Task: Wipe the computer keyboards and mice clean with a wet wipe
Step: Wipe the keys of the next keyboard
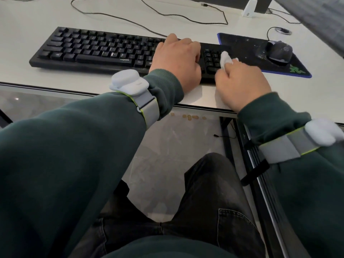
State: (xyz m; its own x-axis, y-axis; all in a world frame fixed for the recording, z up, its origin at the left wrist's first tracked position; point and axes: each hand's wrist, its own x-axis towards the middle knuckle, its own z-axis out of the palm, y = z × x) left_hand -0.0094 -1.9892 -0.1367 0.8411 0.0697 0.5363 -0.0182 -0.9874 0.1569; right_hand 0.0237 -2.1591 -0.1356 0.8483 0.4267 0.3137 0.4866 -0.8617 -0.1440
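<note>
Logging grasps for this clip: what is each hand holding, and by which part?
Right hand pinches the wet wipe by its lower end, the wad sticking out above the fingers. Left hand only rests on the keyboard.

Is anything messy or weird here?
Yes. The mouse pad is dirty: whitish specks and smears lie around the mouse. Small yellowish bits also lie scattered on the floor below the desk edge.
</note>
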